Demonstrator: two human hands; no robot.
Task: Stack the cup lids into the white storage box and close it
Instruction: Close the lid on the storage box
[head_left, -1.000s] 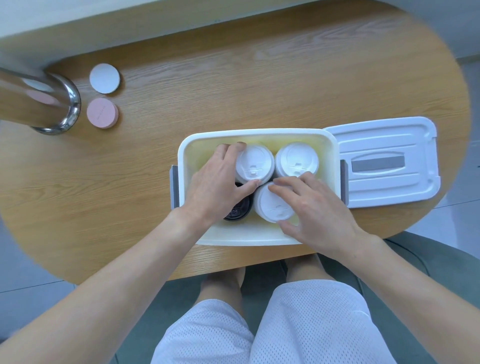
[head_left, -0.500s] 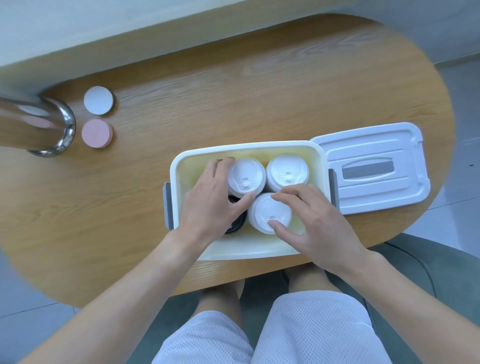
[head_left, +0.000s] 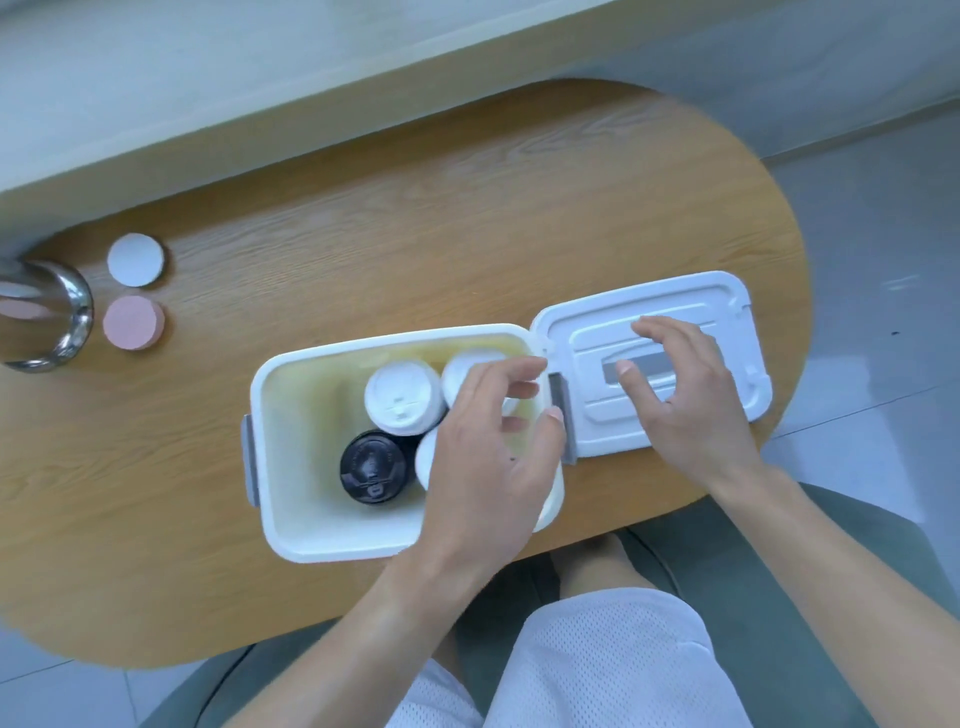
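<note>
Because the flat white plastic box lid (head_left: 654, 364) looks light, stiff and smooth, it should lift easily from its long edges or its grey recessed handle. It lies on the oval wooden table (head_left: 415, 249) at centre right of the frame, touching the open white storage box (head_left: 291, 467), where white dome cup lids (head_left: 400, 397) and a black one (head_left: 372, 466) stand stacked. The right hand (head_left: 685, 400) hovers spread over the lid, fingers relaxed, grasping nothing. The left hand (head_left: 488, 457) reaches across the box's right side, loosely curled and empty.

white lid stacks (head_left: 399, 397): I count 3
black lid stacks (head_left: 373, 467): 1
boxes (head_left: 291, 525): 1
box covers (head_left: 727, 312): 1
coasters (head_left: 135, 259): 2
hands (head_left: 480, 457): 2
</note>
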